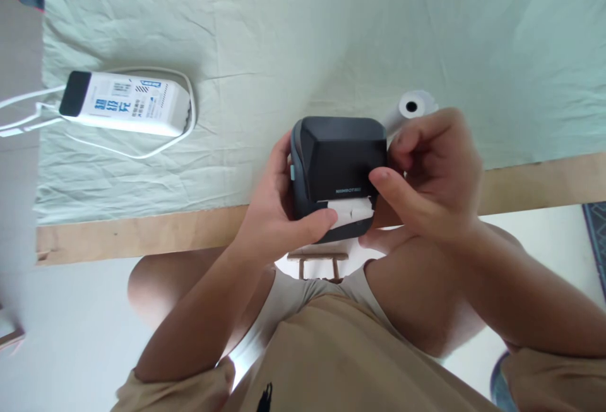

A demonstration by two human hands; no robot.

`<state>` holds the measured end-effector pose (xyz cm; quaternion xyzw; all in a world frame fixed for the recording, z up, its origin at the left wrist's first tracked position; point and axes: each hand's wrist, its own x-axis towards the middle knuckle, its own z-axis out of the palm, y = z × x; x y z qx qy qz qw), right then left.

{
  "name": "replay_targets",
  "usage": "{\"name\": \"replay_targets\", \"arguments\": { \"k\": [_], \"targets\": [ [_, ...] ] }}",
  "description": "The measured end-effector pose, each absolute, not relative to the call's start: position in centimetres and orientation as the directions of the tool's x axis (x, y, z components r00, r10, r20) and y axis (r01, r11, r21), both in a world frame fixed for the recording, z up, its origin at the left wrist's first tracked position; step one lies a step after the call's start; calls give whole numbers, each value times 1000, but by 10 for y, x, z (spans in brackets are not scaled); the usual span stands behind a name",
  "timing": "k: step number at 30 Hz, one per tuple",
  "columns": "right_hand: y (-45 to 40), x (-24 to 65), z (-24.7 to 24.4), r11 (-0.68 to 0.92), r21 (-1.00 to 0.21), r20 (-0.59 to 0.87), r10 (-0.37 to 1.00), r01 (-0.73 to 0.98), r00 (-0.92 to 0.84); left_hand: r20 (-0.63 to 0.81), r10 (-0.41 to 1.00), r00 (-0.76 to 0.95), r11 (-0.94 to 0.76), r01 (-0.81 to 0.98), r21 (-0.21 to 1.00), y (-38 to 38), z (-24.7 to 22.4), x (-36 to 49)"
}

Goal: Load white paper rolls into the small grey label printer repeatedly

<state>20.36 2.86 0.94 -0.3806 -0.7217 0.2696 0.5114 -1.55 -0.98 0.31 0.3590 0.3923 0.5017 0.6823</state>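
A dark label printer [348, 153] with a NIIMBOT mark is held tilted above the table's front edge. My left hand [279, 210] is closed around its left side, the thumb pressing on a white paper strip [353, 211] that comes out of the front slot. At the printer's right side is my right hand [435, 178], slightly blurred, with its fingers curled and its thumb against the edge of the lid. Just behind that hand a white paper roll [411, 107] with a dark core lies on the cloth, partly hidden.
A pale green cloth [265, 33] covers the table, whose bare wooden edge [142, 233] shows at the front. To the left lies a white power bank-like box [132, 103] with a black end, ringed by a white cable [137, 155]. A wooden stool [317, 257] is below.
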Motion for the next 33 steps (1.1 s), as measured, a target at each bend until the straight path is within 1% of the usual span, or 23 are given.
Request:
{"name": "replay_targets", "arguments": {
  "k": [4, 6, 8, 10, 15, 18, 21, 25, 26, 27, 28, 30, 33],
  "targets": [
    [33, 203, 7, 442, -879, 378, 874, 180, -304, -219, 965, 145, 261, -436, 861, -12, 5, -9],
    [36, 205, 7, 402, -906, 341, 878, 131, -335, -228, 969, 94, 245, -464, 851, -13, 8, -4],
    [39, 206, 7, 404, -906, 341, 872, 122, -352, -230, 970, 74, 237, -478, 846, -13, 13, 0],
    [39, 206, 5, 419, -899, 349, 861, 126, -370, -233, 969, 79, 243, -456, 856, -13, 16, 2],
    [33, 206, -6, 372, -918, 318, 897, 138, -307, -249, 966, 73, 257, -401, 879, -15, 18, 1],
    [31, 207, -8, 350, -924, 285, 898, 153, -335, -249, 965, 87, 263, -403, 877, -16, 17, -1],
    [32, 208, -9, 376, -918, 310, 878, 126, -365, -233, 970, 66, 240, -392, 888, -16, 14, -5],
    [33, 208, -11, 391, -914, 330, 869, 105, -368, -222, 958, 180, 279, -431, 858, -13, 5, -9],
    [33, 208, -12, 387, -916, 325, 871, 108, -369, -211, 961, 181, 272, -452, 849, -13, 3, -8],
    [33, 208, -12, 383, -917, 321, 873, 109, -368, -203, 973, 108, 230, -498, 837, -12, 2, -7],
    [33, 208, -12, 381, -918, 319, 874, 108, -367, -217, 976, -20, 172, -540, 824, -12, 1, -5],
    [32, 209, -11, 370, -922, 305, 875, 113, -376, -279, 955, -98, 179, -557, 811, -11, 1, 0],
    [30, 209, -5, 310, -944, 241, 884, 115, -400, -280, 948, -151, 153, -555, 818, -9, 1, 4]
  ]
}}
